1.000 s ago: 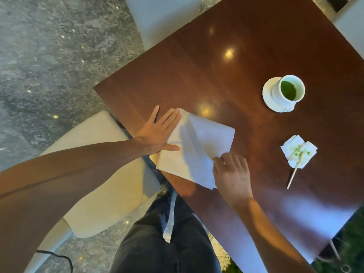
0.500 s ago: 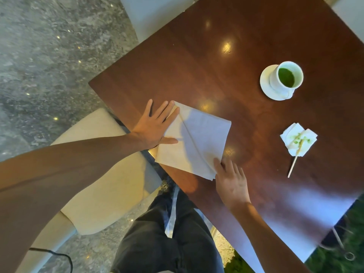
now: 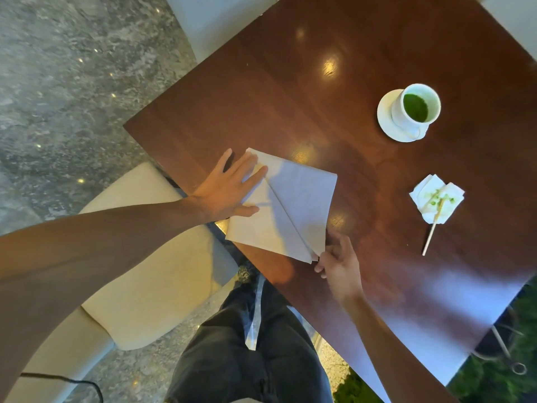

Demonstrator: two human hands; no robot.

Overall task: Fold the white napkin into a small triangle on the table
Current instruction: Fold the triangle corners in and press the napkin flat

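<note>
The white napkin [image 3: 290, 205] lies flat near the left edge of the dark wooden table [image 3: 305, 91], with a diagonal crease from its far left corner to its near right corner. My left hand [image 3: 229, 190] rests flat with straight fingers on the napkin's left part. My right hand [image 3: 337, 260] pinches the napkin's near right corner between thumb and fingers, just at the table's near edge.
A white cup of green drink on a saucer [image 3: 409, 114] stands at the right back. A crumpled stained napkin with a wooden stick [image 3: 436, 205] lies to the right. A cream chair [image 3: 139, 257] sits left of the table, my legs [image 3: 247, 344] below.
My right hand slid off the napkin's near part down to its near right corner and now pinches it. My left hand stayed pressed on the left part.
</note>
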